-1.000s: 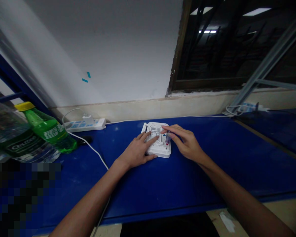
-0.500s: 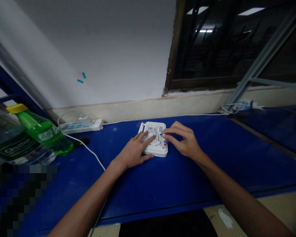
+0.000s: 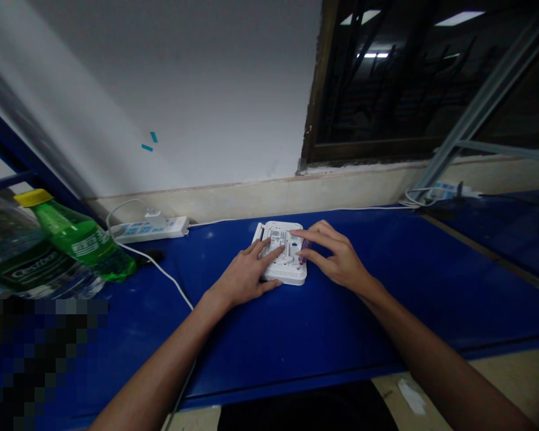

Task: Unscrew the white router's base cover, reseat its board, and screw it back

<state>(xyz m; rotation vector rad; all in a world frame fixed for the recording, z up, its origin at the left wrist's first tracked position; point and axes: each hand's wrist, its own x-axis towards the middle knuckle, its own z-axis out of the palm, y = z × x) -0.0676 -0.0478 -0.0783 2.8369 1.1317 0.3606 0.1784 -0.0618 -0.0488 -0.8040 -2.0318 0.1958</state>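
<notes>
A white perforated device point(image 3: 282, 276) lies flat on the blue table point(image 3: 305, 341). My left hand point(image 3: 251, 272) rests on its left side, fingers spread over the surface. At its right side is my right hand point(image 3: 335, 251), with thumb and index finger apart. A small blue piece point(image 3: 295, 244) sits on the device between those fingertips. Something small and purple-pink point(image 3: 302, 256) shows by the right thumb; whether another finger holds it is hard to make out.
On the left stand a green bottle with a yellow cap point(image 3: 78, 236) and a large clear bottle point(image 3: 31, 263). A power strip point(image 3: 157, 228) lies by the wall, and a white cable point(image 3: 170, 278) crosses the table's left part.
My right thumb and index finger have parted from their pinch at the small blue piece, which now shows on the device. My left hand has stayed in place.
</notes>
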